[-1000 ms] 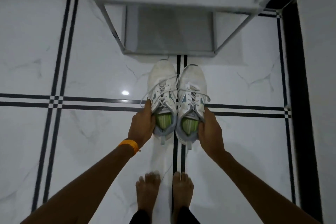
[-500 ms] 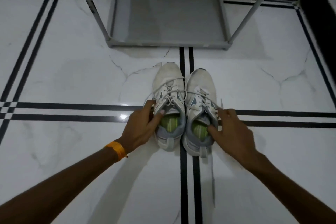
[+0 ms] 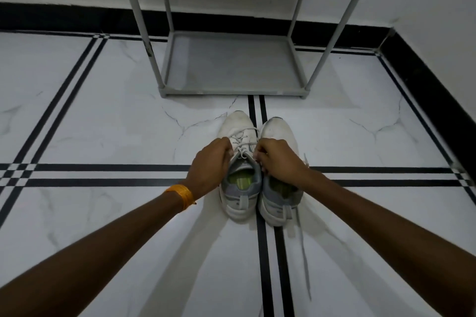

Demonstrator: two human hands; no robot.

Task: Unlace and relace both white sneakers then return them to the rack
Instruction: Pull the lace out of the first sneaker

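Note:
Two white sneakers stand side by side on the floor, toes toward the rack. The left sneaker (image 3: 238,198) and the right sneaker (image 3: 279,131) both have grey heels and green insoles. My left hand (image 3: 210,165), with an orange band at the wrist, is closed at the left side of the left sneaker's lacing. My right hand (image 3: 279,162) is closed at the right side of that lacing and covers the right sneaker's tongue. A loose lace (image 3: 304,252) trails back over the floor from the right sneaker.
A grey metal shoe rack (image 3: 231,90) stands against the wall just beyond the sneakers, its bottom shelf bare. The floor is white marble tile with black stripes (image 3: 103,175). A black skirting (image 3: 425,85) runs along the walls; a corner lies at the right.
The view has dropped lower and closer to the floor. Both hands left the sneakers' collars and moved forward onto the left sneaker's laces. My feet are out of view.

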